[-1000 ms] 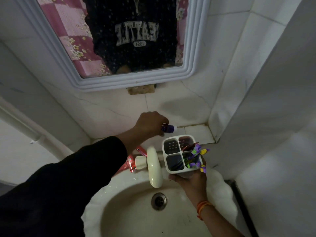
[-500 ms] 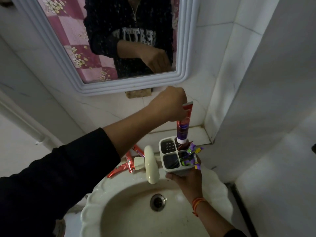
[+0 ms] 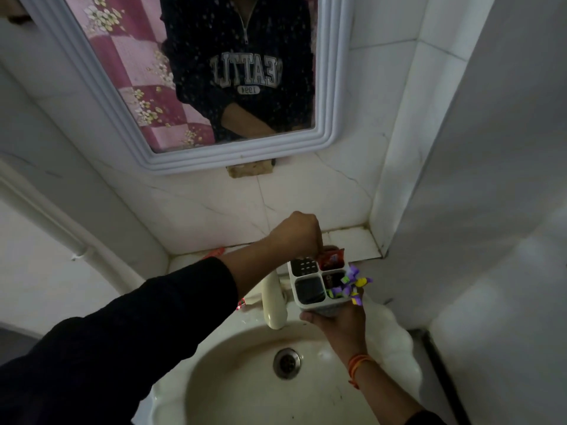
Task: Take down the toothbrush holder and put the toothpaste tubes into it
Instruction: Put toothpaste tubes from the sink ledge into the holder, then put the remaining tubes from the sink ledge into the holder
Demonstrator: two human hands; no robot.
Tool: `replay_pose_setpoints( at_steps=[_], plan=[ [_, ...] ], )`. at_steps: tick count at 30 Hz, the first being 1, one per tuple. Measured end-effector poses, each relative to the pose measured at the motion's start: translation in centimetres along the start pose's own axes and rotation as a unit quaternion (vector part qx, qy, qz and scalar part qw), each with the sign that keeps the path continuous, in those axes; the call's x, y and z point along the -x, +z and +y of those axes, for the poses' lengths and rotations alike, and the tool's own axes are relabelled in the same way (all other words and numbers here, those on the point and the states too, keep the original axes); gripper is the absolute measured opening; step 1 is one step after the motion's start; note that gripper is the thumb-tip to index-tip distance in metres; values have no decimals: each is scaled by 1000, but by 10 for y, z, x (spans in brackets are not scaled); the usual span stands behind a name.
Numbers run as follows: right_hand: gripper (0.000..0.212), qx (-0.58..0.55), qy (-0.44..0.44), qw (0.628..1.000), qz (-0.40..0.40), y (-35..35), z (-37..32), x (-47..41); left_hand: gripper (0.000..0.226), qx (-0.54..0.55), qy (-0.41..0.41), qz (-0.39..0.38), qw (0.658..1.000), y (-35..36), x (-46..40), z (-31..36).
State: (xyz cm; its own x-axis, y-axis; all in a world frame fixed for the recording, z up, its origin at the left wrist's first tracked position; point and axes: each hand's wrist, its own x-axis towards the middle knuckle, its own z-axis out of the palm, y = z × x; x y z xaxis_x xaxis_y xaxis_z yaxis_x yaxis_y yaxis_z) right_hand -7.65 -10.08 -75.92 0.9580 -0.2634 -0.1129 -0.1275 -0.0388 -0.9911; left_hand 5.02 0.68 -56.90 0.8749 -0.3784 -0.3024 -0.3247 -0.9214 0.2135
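**Toothpaste tube sunk into holder's far cell**

Cupped from below in right hand, above sink rim: toothbrush holder. Dropped since half a second ago: toothpaste tube, then tall, now only crimped end proud. Pinched on that end, nearly closed: left hand. Red tubes left on ledge.

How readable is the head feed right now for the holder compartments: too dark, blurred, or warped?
Head view: dim overall, the sleeve nearly black; the toothbrush holder is readable and fairly sharp, though its compartments are dark inside; the left hand is slightly soft; wide-angle bending curves the mirror frame; no glare.
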Motion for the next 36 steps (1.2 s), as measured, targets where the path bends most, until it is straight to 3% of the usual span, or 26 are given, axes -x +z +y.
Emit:
replay_pose_setpoints(
  at_steps=[8,11,14,16,18,22,24,31,36],
  plan=[
    [96,11,-16,1000,-6,3,14,-5,27,60,-85,-1,995,-19,6,-72],
    [83,28,-17,999,-17,-1,21,-6,40,9,-97,-47,994,2,7,-109],
    [83,38,-16,999,-21,-2,22,-7,43,-70,-84,-70,992,26,10,-132],
    [95,38,-19,999,-7,-2,20,-7,40,-107,-81,-86,987,40,9,-141],
    [94,49,-22,999,0,-3,21,-8,29,-145,-72,-101,982,51,5,-147],
    [74,84,-38,996,6,-4,26,-8,49,-244,6,-80,967,59,3,-149],
    [69,83,-45,996,5,-2,23,-6,43,-255,26,-52,965,54,2,-148],
    [70,89,-40,995,-10,-1,15,-3,41,-33,14,36,999,-22,7,-111],
    [64,79,-16,997,-9,-4,20,-5,33,-22,46,111,992,-64,28,-70]
  ],
)
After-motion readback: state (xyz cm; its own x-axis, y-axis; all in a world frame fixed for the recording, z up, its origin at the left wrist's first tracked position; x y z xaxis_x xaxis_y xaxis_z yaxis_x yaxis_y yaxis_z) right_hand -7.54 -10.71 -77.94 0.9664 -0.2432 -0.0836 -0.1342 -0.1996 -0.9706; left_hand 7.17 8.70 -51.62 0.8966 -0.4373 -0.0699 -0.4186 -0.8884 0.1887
